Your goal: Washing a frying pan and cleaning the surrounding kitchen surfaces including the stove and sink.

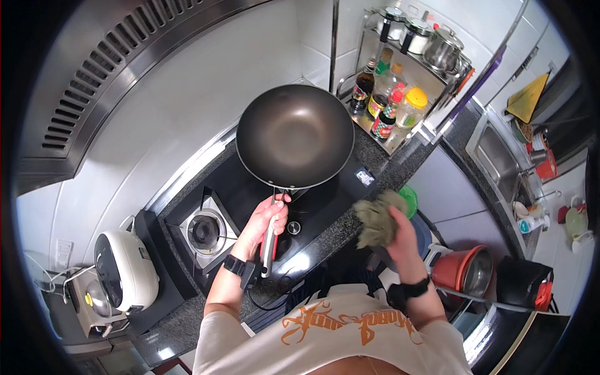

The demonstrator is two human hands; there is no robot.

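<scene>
My left hand [268, 220] is closed around the metal-and-red handle [268, 251] of a dark nonstick wok [295, 136]. The wok's inside faces me, with no food in it, over the right part of a black gas hob [243, 197]. Off to the right of the hob, beyond the counter edge, my right hand [402, 234] holds a crumpled greenish-grey cloth [380, 218], a little blurred. Cloth and wok are apart. Whatever burner lies beneath the wok is hidden by it.
Left of the wok is a bare burner [205, 233], then a white rice cooker [127, 271]. A metal rack [391, 145] with sauce bottles [384, 117] and jars stands at the back right. Further right are a sink [499, 154] and a red pot [461, 272]. A range hood [108, 61] overhangs the upper left.
</scene>
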